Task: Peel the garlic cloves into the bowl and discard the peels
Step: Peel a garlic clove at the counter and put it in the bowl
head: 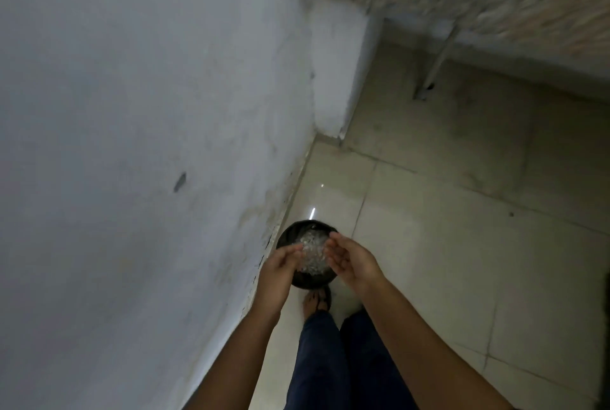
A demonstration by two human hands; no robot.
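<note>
A round black bin [286, 234] stands on the tiled floor against the white wall, below me. A pale heap of garlic peels [313, 252] shows inside it, between my hands. My left hand [280, 269] and my right hand [351, 262] hover over the bin with palms turned inward and fingers spread. Neither hand visibly holds anything. No bowl or garlic clove is in view.
The white wall [148, 145] runs along my left, ending in a white pillar [336, 79]. Glossy beige floor tiles [445, 228] spread to the right. A metal leg [435, 63] stands under a raised stone surface at the back. My legs and a sandalled foot [315, 302] are just behind the bin.
</note>
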